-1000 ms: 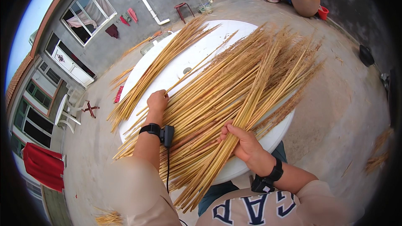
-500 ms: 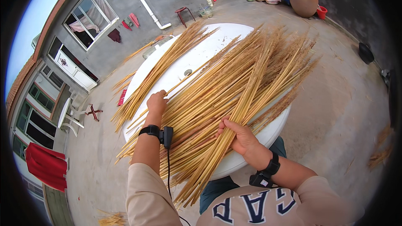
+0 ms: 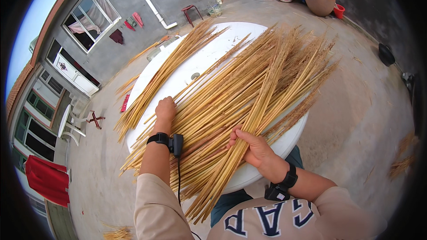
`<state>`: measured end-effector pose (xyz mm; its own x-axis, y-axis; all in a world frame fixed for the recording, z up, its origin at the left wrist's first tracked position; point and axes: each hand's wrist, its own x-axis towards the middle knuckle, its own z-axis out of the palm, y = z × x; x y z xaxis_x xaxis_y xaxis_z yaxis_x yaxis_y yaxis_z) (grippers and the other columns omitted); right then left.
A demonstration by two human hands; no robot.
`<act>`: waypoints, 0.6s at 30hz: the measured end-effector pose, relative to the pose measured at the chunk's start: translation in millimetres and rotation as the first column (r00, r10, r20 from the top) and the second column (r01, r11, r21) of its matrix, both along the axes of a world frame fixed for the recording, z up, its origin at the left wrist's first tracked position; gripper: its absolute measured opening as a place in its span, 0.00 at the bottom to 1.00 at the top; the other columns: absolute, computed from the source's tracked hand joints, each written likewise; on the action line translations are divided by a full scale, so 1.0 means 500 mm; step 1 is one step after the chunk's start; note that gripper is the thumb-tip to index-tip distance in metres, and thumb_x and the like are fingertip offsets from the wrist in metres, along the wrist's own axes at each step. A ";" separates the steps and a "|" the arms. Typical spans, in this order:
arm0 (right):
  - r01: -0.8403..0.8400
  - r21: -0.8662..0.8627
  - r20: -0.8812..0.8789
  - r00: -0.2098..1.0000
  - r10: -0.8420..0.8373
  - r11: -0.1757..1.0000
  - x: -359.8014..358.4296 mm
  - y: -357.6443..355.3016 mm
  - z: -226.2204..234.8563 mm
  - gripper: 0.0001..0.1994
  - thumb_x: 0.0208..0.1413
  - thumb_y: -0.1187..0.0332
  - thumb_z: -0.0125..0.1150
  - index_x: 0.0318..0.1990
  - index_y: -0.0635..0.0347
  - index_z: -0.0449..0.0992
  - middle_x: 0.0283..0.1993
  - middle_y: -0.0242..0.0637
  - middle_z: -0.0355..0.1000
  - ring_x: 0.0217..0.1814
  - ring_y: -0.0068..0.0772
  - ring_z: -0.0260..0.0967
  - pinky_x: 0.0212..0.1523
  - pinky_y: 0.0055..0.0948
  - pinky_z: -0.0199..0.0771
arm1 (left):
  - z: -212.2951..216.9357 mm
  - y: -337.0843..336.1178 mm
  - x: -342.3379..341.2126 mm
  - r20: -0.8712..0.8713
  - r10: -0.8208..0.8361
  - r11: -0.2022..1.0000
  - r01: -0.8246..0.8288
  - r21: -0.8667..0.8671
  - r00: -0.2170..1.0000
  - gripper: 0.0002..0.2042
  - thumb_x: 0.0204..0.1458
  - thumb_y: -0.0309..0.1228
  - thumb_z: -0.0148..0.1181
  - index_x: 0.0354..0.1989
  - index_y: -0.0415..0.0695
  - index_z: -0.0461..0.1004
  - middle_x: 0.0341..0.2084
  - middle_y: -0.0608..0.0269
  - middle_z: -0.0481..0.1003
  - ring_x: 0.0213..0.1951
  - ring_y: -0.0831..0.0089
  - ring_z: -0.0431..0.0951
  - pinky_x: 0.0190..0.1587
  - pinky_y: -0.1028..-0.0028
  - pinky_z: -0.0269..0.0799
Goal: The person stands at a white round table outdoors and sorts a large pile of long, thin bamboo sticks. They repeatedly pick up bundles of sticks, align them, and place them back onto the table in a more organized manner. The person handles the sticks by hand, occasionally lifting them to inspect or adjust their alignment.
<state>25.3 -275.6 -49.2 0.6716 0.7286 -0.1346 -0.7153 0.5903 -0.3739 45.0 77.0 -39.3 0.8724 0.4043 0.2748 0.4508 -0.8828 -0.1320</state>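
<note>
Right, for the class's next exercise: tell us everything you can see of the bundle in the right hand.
The bundle is a loose sheaf of long, thin, dry-looking stalks, yellowish tan, with feathery brown heads at the far end. The right hand grips it below its middle, thumb across the top. It slants from lower left to upper right, over the other stalks on the white table. Its bare ends fan slightly past the table's near edge. No tie shows.
</note>
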 end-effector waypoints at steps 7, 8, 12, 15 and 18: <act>-0.012 0.038 -0.007 1.000 0.012 0.999 -0.001 0.006 -0.002 0.08 0.52 0.72 0.59 0.40 0.60 0.71 0.31 0.38 0.71 0.33 0.35 0.71 0.35 0.34 0.75 | 0.096 -0.031 -0.037 0.293 -0.013 0.996 0.037 -0.076 0.956 0.05 0.54 0.30 0.51 0.35 0.44 0.66 0.23 0.50 0.75 0.29 0.49 0.75 0.31 0.55 0.67; -0.011 0.044 -0.007 1.000 0.011 0.999 0.001 0.003 -0.002 0.09 0.52 0.72 0.59 0.40 0.60 0.71 0.31 0.38 0.71 0.33 0.35 0.71 0.35 0.34 0.75 | 0.120 -0.054 -0.037 0.314 -0.023 0.995 0.053 -0.088 0.949 0.05 0.54 0.31 0.51 0.35 0.44 0.65 0.22 0.50 0.75 0.28 0.48 0.74 0.30 0.55 0.66; -0.030 0.045 0.023 0.999 0.029 0.999 0.003 0.003 -0.007 0.11 0.54 0.72 0.58 0.44 0.60 0.70 0.32 0.36 0.70 0.34 0.33 0.71 0.39 0.37 0.75 | 0.208 -0.168 -0.070 0.282 -0.100 0.888 0.214 -0.407 0.954 0.08 0.54 0.30 0.53 0.39 0.42 0.68 0.18 0.57 0.74 0.22 0.63 0.74 0.27 0.66 0.66; -0.033 0.046 0.040 0.999 0.031 0.998 0.006 0.002 -0.012 0.14 0.54 0.71 0.59 0.48 0.61 0.69 0.33 0.36 0.70 0.36 0.32 0.70 0.40 0.36 0.75 | 0.233 -0.280 -0.096 0.219 -0.229 0.693 0.317 -0.647 0.948 0.10 0.55 0.27 0.53 0.45 0.40 0.68 0.20 0.65 0.73 0.26 0.77 0.72 0.30 0.76 0.65; -0.049 0.076 0.057 0.997 0.045 0.996 0.004 0.001 -0.015 0.18 0.52 0.69 0.61 0.51 0.59 0.68 0.35 0.35 0.70 0.38 0.32 0.70 0.41 0.35 0.74 | 0.207 -0.392 -0.138 0.245 -0.303 0.427 0.361 -0.829 0.921 0.14 0.57 0.26 0.50 0.52 0.41 0.64 0.35 0.65 0.72 0.34 0.83 0.69 0.37 0.78 0.67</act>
<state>27.5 -275.2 -56.5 0.6410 0.7665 -0.0405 -0.7228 0.5851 -0.3677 -24.2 -118.9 63.9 0.9896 0.1428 0.0168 0.0771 -0.6259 0.7760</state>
